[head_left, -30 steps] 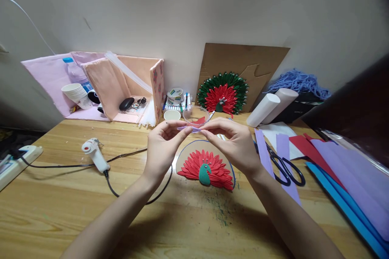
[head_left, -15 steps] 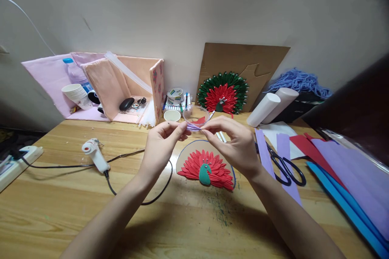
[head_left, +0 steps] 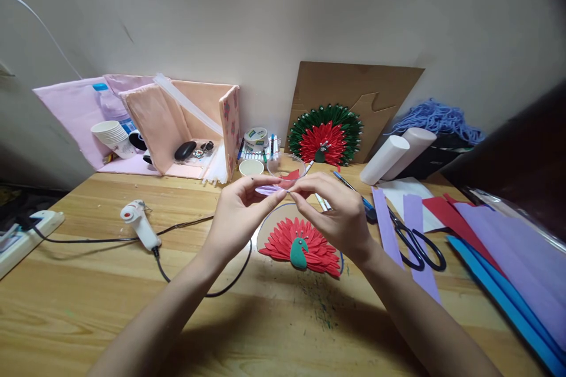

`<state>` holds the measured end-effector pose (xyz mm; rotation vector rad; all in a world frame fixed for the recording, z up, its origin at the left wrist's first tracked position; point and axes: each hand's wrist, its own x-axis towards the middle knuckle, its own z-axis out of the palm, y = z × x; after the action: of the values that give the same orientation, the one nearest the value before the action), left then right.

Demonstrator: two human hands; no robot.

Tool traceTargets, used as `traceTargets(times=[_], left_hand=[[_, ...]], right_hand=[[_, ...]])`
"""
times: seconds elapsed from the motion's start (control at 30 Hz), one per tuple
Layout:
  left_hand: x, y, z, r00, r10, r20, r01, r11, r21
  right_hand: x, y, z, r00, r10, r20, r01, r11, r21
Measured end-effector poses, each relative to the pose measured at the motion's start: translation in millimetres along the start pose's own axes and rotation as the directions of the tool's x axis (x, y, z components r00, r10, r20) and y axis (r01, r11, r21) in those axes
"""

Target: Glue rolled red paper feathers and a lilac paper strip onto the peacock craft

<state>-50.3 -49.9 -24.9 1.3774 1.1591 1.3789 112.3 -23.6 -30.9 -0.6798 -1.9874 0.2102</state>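
Between both hands, above the table, is a small piece of purple crepe paper (head_left: 267, 190), gathered at its right end. My left hand (head_left: 241, 212) pinches it between thumb and fingers. The fingertips of my right hand (head_left: 338, 209) are closed on its narrow right end. Below the hands lies a peacock craft (head_left: 299, 244) with red petal feathers and a green body on a cardboard base. Just behind the fingers stands a clear round container (head_left: 286, 168) with red scraps in it. My right forearm passes beside purple strips (head_left: 389, 230) and black-handled scissors (head_left: 415, 244).
A white glue gun (head_left: 140, 227) with a black cord lies left, near a power strip (head_left: 33, 241). Behind are a pink fabric-covered box (head_left: 177, 129), a cardboard sheet (head_left: 349, 82) with a green-and-red peacock, and white rolls (head_left: 384, 159). Coloured paper sheets (head_left: 513, 265) lie right.
The purple paper's left part now shows wider and flatter, left of the thumb. My right hand has shifted slightly left, uncovering a blue pen behind it. Both hands keep their pinch.
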Motion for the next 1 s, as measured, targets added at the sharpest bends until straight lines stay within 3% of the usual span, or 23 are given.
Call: traceTargets(times=[0.5, 1.0], left_hand=[[-1.3, 3.8, -1.9, 0.998, -0.058, 0.022, 0.058, 0.998, 0.005], [1.0, -4.9, -17.4, 0.993, -0.112, 0.046, 0.109, 0.992, 0.071]], right_hand=[[-2.0, -0.2, 0.6, 1.0, 0.012, -0.025, -0.012, 1.0, 0.006], [-4.9, 4.9, 9.0, 0.993, 0.014, 0.119, -0.017, 1.0, 0.019]])
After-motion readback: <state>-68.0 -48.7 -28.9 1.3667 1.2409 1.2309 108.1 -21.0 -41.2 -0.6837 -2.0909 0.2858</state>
